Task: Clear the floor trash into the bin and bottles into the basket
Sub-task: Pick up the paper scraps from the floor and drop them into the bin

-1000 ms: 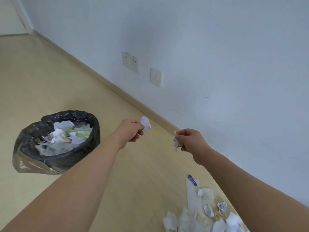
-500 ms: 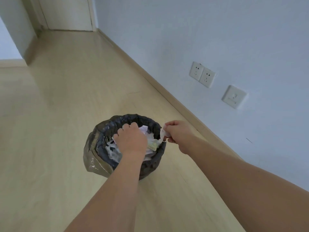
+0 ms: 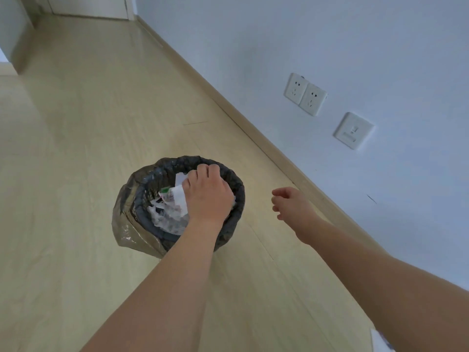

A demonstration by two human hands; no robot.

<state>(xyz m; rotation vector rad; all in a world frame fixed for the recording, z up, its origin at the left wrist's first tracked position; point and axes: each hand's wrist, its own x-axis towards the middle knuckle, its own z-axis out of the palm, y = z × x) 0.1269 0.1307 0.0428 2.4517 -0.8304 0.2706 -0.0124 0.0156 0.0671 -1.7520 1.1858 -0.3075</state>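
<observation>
- The round bin lined with a black plastic bag [image 3: 142, 189] stands on the pale wood-look floor [image 3: 76, 148], near the skirting of the white wall [image 3: 330, 34], and is seen to be well filled with crumpled white paper scraps [image 3: 167, 217].
- The left hand [image 3: 206, 195] is held over the bin's mouth, knuckles up and fingers curled downward; whether a scrap remains in its grip cannot be told, since the palm is hidden.
- The right hand [image 3: 291, 204] is found just beside the bin, its grip loosely spread and nothing held. Half a second ago a white scrap was pinched there at the rim; that scrap is now gone, so it is judged to have been dropped in.
- A white scrap [image 3: 380, 341] is glimpsed at the lower right edge, so more floor trash is judged to be left.
- No bottle or basket is shown.
</observation>
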